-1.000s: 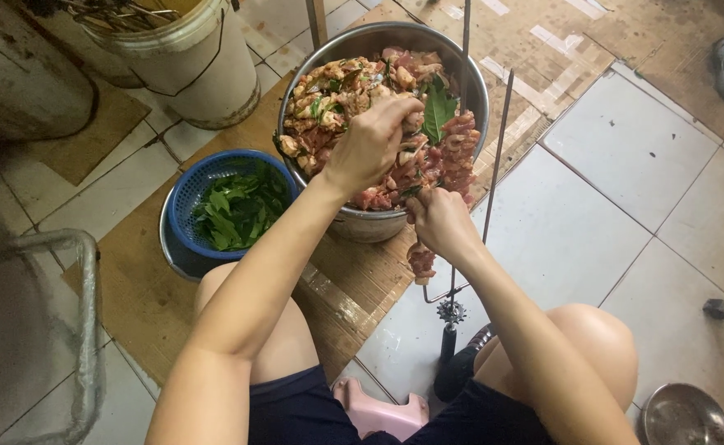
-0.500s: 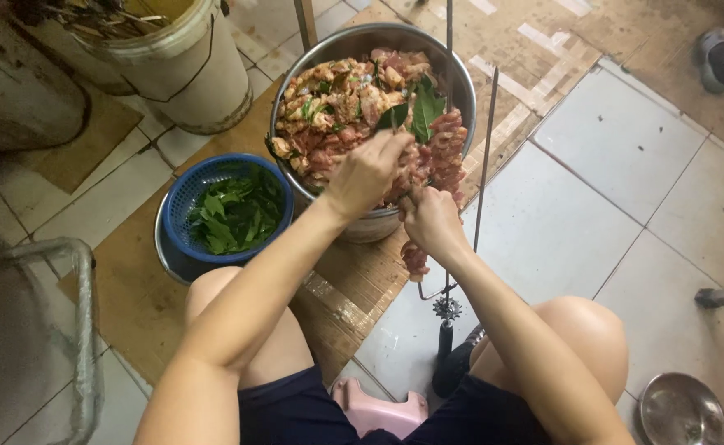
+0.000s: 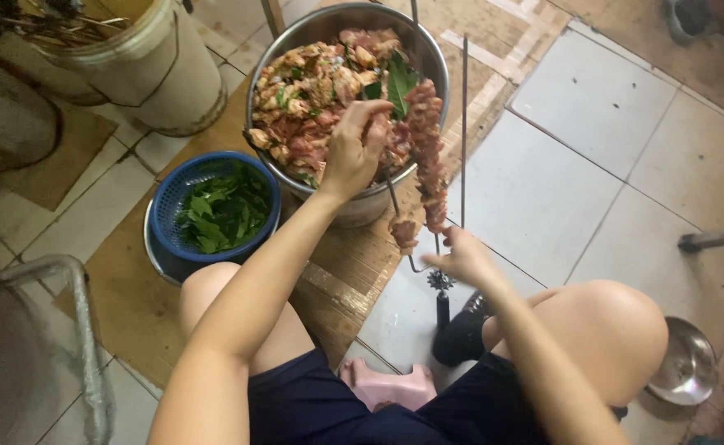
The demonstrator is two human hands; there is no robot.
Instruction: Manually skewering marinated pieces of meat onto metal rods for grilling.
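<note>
The left hand (image 3: 354,152) reaches over the large round steel bowl of marinated meat pieces (image 3: 300,99), fingers curled around a piece of meat and a green leaf right at the thin metal skewer (image 3: 395,194). The right hand (image 3: 461,257), nearer the knees, pinches the skewer's lower end. Raw meat chunks already threaded on the skewer (image 3: 426,152) hang just right of the left hand. I judge that meat soft, wet and slippery, best gripped with fingertips close to the rod; the skewer looks stiff and light and is best held low on its bare end. A second bare skewer (image 3: 463,124) stands beyond. Left of the left forearm sits a blue plastic basket of green leaves (image 3: 214,206). No packages, labels or signs show.
</note>
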